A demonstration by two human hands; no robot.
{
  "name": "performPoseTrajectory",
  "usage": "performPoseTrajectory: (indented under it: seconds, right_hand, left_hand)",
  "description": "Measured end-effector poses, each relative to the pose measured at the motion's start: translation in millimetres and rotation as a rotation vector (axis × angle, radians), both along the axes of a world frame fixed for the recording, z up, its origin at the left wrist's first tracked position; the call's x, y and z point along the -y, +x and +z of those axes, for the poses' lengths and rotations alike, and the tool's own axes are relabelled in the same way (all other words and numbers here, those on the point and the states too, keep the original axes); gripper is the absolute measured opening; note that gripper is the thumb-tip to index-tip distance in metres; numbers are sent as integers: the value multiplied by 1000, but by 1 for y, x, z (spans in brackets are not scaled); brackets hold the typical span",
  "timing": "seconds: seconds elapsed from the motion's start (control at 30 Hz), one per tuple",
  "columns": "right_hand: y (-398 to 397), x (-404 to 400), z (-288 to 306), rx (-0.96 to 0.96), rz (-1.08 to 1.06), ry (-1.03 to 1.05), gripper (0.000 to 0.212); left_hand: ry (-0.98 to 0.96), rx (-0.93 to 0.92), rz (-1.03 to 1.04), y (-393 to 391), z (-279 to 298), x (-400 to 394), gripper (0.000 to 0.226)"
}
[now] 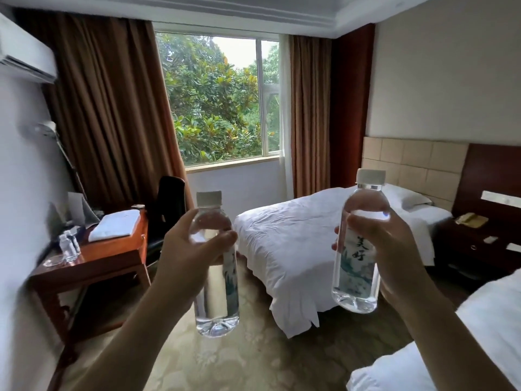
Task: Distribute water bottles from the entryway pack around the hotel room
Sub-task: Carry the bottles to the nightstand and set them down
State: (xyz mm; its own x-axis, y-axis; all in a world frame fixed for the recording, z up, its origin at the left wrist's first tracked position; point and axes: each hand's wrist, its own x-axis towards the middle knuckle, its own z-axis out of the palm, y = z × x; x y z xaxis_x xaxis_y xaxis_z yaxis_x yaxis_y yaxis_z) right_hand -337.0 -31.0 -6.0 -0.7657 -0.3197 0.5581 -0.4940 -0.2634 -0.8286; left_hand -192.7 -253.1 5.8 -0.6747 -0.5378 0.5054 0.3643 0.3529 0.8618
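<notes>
Two full water bottles are up in the air in the middle of the room, one in each of the person's hands, both upright with their white caps on. The left hand (187,249) wraps its fingers and thumb round the upper body of the left bottle (215,266), just above the label. The right hand (386,244) grips the right bottle (359,249) the same way, thumb across the shoulder and fingers behind the printed label.

Ahead to the left stands a wooden desk (112,249) with folded white towels (115,224) on it; two small bottles (69,246) already sit near its front corner. A made bed (296,235) lies ahead to the right, and beyond it a dark nightstand (476,244) carries a telephone (471,220).

These bottles look filled to the neck, so I would judge them fairly heavy for their size. The thin clear plastic will give a little under a squeeze, and the smooth wall could slip in a loose hold. The labelled waist, where both hands already sit, seems the surest place to hold; the cap is too narrow for carrying. Each should be set down flat on its base, since a tall narrow bottle tips easily.
</notes>
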Motion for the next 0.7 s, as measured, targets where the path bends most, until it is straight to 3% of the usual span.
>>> performPoseTrajectory:
  seconds: [0.2,0.33,0.57,0.7]
  right_hand:
    - [-112,69,8,13,3,36,40]
    - [-176,107,8,-1,-24,63,53]
    - [-282,159,1,25,-155,10,39]
    - [-337,176,5,69,-286,-21,25]
  left_hand:
    - [12,-39,-24,-104,15,76,44]
    - [25,-33,-32,-178,7,122,25]
    - [9,-50,-186,-334,-7,192,38]
    - [-8,-21,-361,-436,-2,215,23]
